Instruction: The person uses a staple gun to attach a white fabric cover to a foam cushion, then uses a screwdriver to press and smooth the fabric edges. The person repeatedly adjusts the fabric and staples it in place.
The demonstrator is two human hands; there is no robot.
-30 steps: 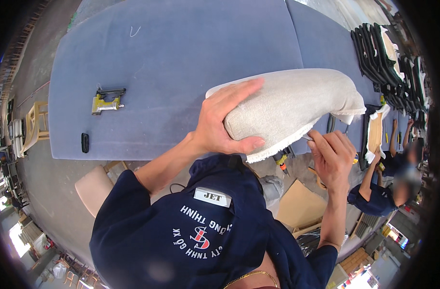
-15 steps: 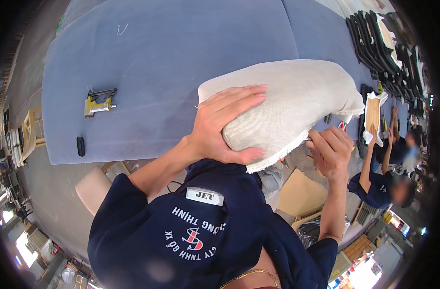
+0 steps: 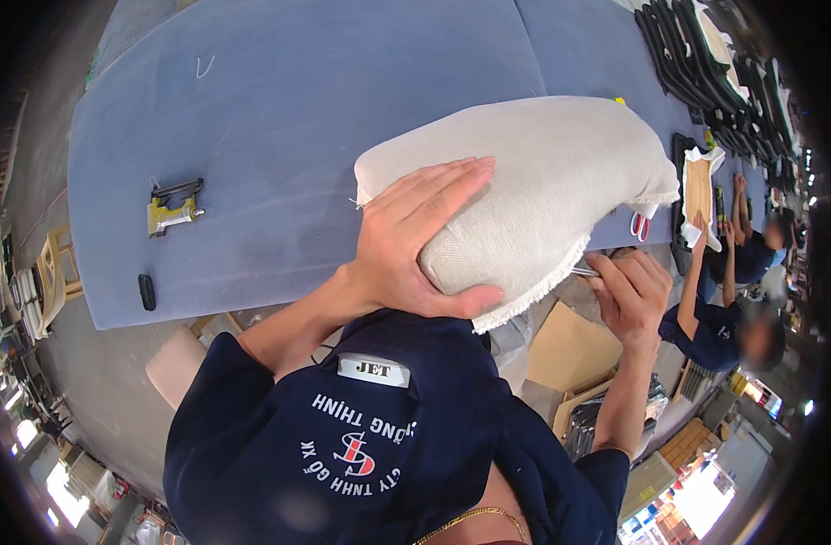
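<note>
A padded seat cushion (image 3: 524, 173) in off-white woven fabric is held tilted at the near edge of the blue table. My left hand (image 3: 424, 241) grips its left end, fingers spread over the top and thumb along the near side. White frayed fabric (image 3: 533, 300) runs along the cushion's lower edge. Just right of that edge, my right hand (image 3: 631, 295) is closed around a slim metal tool (image 3: 585, 271). The tool's tip points at the frayed edge; most of its body is hidden in the fingers, so its kind is unclear.
On the blue table (image 3: 279, 109) lie a yellow and black staple gun (image 3: 173, 211), a small black object (image 3: 146, 292) and red-handled scissors (image 3: 640, 225). Black curved pieces (image 3: 688, 64) are stacked at far right. Two co-workers stand at right, one handling a white-edged panel (image 3: 699, 186).
My right hand has drawn slightly away from the frayed edge, exposing more of the metal tool. The cushion and left hand keep nearly the same grip while the view has shifted a little.
</note>
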